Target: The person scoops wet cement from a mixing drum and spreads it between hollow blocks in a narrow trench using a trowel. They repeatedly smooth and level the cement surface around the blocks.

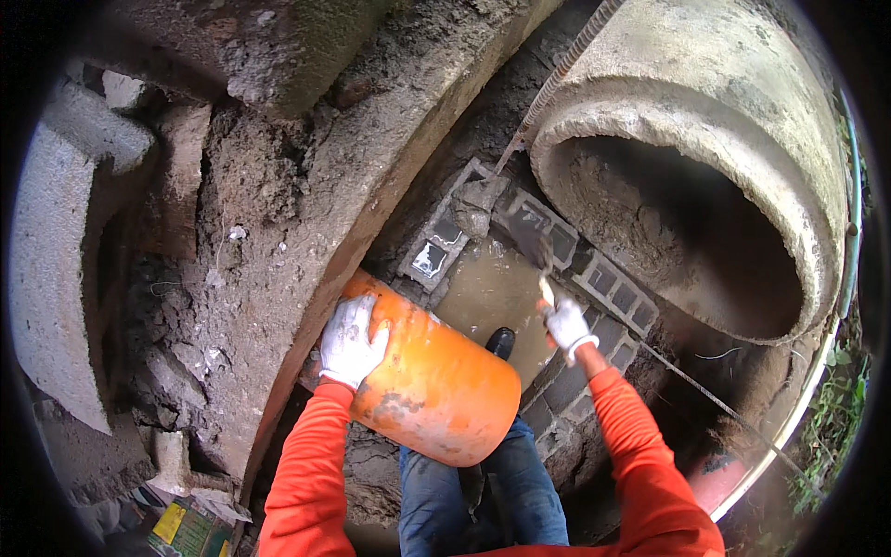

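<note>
My left hand [355, 339], in a white glove, grips the upper left part of an orange plastic cylinder [436, 390], which lies tilted across my legs. My right hand [568, 330], gloved too, is closed round the light handle of a trowel [548, 290]; its dark, slightly blurred blade is over the hollow concrete blocks [608, 292]. Below the blade, murky water [483, 288] lies inside the blocks, and a dark boot [500, 343] stands in it beside the cylinder. A lump of grey mortar or stone [480, 200] sits on the block corner.
A large concrete pipe ring [705, 93] lies at the upper right, crossed below by thin rods [715, 397]. A long muddy concrete ledge [371, 167] runs along the left, with broken slabs [65, 260] beyond. A steel bar [566, 70] slants down from the top. Plants [826, 427] edge the right.
</note>
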### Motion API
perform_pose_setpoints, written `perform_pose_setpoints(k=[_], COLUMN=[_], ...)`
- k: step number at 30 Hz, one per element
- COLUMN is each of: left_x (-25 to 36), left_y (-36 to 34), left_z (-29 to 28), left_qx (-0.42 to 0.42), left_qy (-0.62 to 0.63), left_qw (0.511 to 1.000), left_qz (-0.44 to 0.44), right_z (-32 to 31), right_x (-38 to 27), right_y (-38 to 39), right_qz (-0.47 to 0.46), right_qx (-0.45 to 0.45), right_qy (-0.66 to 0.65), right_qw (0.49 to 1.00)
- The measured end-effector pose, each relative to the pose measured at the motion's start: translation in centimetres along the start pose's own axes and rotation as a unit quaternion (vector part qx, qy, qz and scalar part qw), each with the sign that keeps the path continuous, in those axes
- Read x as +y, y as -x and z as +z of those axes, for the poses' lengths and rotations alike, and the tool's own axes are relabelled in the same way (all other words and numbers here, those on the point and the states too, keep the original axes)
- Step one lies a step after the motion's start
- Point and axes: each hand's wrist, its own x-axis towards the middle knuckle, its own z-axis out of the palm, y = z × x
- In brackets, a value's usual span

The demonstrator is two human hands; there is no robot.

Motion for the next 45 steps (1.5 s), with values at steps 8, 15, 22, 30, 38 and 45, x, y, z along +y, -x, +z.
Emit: perform_pose_setpoints(k=[8,15,22,30,38,45], left_x=[0.7,-0.2,-0.5,-0.4,-1.0,-0.7], left_y=[-1.0,-0.1,0.1,-0.1,0.6,-0.2], left_z=[0.4,0.3,0.1,0.5,-0.1,-0.1], left_qx=[-0.034,-0.022,-0.040,-0.039,-0.056,-0.074], left_qy=[0.013,0.009,0.019,0.026,0.021,0.033], left_qw=[0.999,1.000,0.999,0.999,0.998,0.996], left_qz=[0.007,0.000,-0.011,-0.010,-0.024,-0.024], right_z=[9.1,11.8,10.0,3.4,1.2,-0.3], right_x=[0.1,-3.9,-1.4,-4.9,-2.4,-2.8], right_y=[-2.2,2.8,3.6,-1.5,-0.6,-9.7], right_qz=[0.100,0.062,-0.100,-0.226,-0.167,-0.020], right_qx=[0.002,-0.034,0.111,0.179,0.202,0.115], right_qy=[-0.196,-0.112,0.181,0.364,0.256,0.047], right_qw=[0.975,0.991,0.972,0.886,0.931,0.992])
